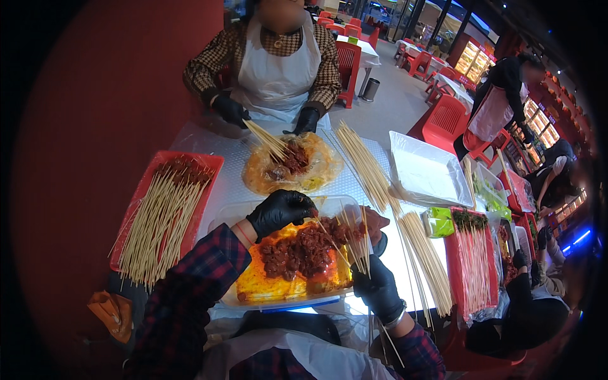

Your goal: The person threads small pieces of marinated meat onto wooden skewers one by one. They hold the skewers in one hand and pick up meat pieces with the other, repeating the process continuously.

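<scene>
My left hand (282, 212), in a black glove, pinches a small piece of red marinated meat at the tip of a thin wooden skewer. Black-gloved too, my right hand (378, 287) holds several wooden skewers (359, 247) that point up over the tub, some bearing meat near their tips. Below both hands a clear plastic tub (294, 301) holds a heap of marinated meat chunks (299, 254) in orange-red oil. Loose bare skewers (425, 263) lie on the table right of my right hand.
A red tray (216, 166) of meat skewers stands left. Across the table, a co-worker (280, 61) holds skewers over a plastic-lined bowl (323, 166) of meat. A white lined tray (430, 168) and another red tray (491, 285) stand right, with more people beyond.
</scene>
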### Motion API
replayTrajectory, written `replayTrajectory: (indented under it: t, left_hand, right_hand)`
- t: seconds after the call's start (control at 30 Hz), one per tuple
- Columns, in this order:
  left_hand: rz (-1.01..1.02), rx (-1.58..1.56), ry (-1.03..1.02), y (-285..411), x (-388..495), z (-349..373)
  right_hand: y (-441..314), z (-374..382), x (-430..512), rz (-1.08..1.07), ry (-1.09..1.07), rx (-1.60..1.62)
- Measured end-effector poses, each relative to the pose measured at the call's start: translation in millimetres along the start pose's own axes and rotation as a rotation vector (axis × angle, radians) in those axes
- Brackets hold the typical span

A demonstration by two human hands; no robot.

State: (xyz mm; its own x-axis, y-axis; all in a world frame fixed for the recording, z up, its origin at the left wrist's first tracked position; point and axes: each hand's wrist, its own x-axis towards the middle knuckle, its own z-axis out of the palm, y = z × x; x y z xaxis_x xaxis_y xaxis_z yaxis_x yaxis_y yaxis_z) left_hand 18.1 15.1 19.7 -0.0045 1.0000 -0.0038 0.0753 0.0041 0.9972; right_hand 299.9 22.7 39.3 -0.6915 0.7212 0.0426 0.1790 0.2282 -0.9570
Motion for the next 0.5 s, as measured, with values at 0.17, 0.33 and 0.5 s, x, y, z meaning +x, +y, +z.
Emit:
replayTrajectory:
  t: [0.17,0.33,0.5]
  left_hand:
    - [0.05,-0.057,0.001,0,-1,2]
    - [-0.056,-0.208,-0.099,5,-3,-1]
    - [-0.178,-0.413,-0.091,11,-5,-3]
  right_hand:
    - [-6,5,-1,-0.032,0.042,-0.073]
    - [-5,7,-1,-0.05,0.029,-0.062]
    - [-1,5,0,-0.101,0.06,-0.049]
